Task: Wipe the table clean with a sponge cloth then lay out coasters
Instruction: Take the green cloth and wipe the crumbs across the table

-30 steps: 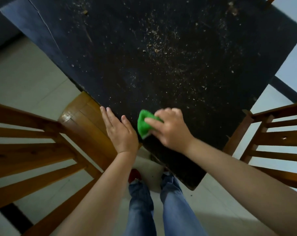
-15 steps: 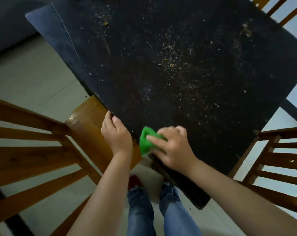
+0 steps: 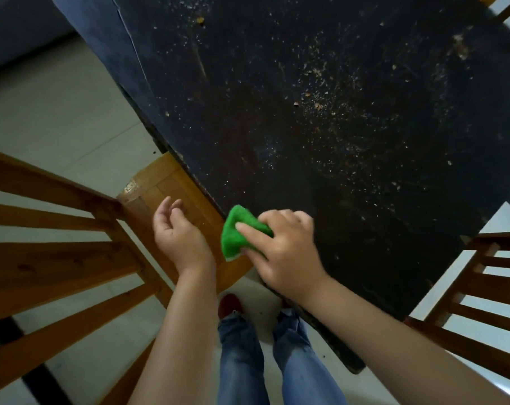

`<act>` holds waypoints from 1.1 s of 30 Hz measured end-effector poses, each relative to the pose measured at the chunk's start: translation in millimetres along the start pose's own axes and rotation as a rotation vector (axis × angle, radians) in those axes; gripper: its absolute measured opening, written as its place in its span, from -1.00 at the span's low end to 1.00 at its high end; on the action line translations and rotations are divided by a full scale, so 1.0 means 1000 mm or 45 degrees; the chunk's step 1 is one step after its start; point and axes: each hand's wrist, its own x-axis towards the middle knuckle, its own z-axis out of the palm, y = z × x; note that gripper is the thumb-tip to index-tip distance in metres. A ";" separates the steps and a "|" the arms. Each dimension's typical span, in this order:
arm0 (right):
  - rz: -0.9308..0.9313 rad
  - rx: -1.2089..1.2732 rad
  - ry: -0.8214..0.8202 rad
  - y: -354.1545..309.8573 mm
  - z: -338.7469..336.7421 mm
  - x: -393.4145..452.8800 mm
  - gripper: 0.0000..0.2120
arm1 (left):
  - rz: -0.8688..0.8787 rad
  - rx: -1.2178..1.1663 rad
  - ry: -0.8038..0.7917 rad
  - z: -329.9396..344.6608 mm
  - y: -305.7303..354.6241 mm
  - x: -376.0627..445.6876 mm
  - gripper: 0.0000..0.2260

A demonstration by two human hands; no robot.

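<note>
While crumbs and pale specks (image 3: 320,103) lie scattered across most of the dark counter (image 3: 350,200), the right hand (image 3: 280,244) presses a green sponge cloth (image 3: 236,232) against the counter's near edge, just where the top meets the wooden chair seat (image 3: 172,185) tucked below it. That hand's grip is closed on the cloth: the thumb lies across its top and the fingers curl over the far side, bunching it into a folded wad. The left hand (image 3: 179,235) holds nothing; its fingers are loosely curled, palm partly turned up, hovering beside the edge above the chair seat, perhaps placed to catch what gets swept off.

The cloth looks soft, light and pliable, creasing easily under the fingers, so it should follow the surface well but will tend to ball up and cover less area. Flattening it under the palm with fingers spread would likely give a wider wiping face than the present pinch. If damp, which cannot be told here, it would pick up fine grit better. Wiping appears barely started, and no coasters are in view.
</note>
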 end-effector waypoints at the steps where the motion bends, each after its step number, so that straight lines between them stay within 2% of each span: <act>1: 0.002 -0.006 -0.010 -0.002 0.007 0.009 -0.68 | -0.003 -0.013 0.052 -0.003 0.001 0.003 -0.74; 3: 0.010 -0.068 0.018 0.002 0.018 0.036 -0.66 | 0.003 -0.022 0.107 -0.005 0.002 0.008 -0.73; 5: 0.122 -0.155 0.044 0.019 0.021 0.067 -0.64 | 0.004 -0.003 0.103 -0.005 0.004 0.011 -0.71; 8: 0.425 -0.163 0.090 0.049 0.008 0.088 -0.69 | 0.057 0.071 0.026 0.004 0.005 0.010 -0.71; 10: 0.491 -0.131 0.170 0.059 -0.005 0.077 -0.66 | 0.120 0.119 -0.062 0.010 0.007 0.009 -0.69; 13: 0.385 0.008 0.178 0.040 -0.012 0.056 -0.61 | 0.121 0.124 -0.217 0.018 0.009 0.014 -0.69; 17: 0.123 0.200 -0.046 0.005 0.005 0.054 -0.62 | 0.018 -0.013 -0.293 0.018 0.008 0.023 -0.70; 22: -0.046 0.035 -0.121 0.003 0.025 0.105 -0.62 | -0.203 -0.222 -0.357 0.012 0.012 0.026 -0.66; 25: 0.142 -0.033 -0.109 0.021 0.026 0.132 -0.69 | -0.230 -0.188 -0.252 0.016 0.019 0.027 -0.68; 28: 0.456 -0.074 -0.064 0.052 0.013 0.130 -0.67 | -0.158 -0.136 -0.072 0.022 0.027 0.028 -0.74; 30: 0.618 -0.013 -0.033 0.063 0.000 0.118 -0.65 | -0.083 -0.093 -0.036 0.027 0.035 0.030 -0.74; 31: 0.603 0.040 0.001 0.060 -0.005 0.113 -0.64 | -0.065 -0.077 -0.057 0.030 0.037 0.031 -0.74; 33: 0.427 0.146 0.028 0.045 -0.007 0.112 -0.60 | -0.096 -0.102 -0.112 0.033 0.041 0.033 -0.74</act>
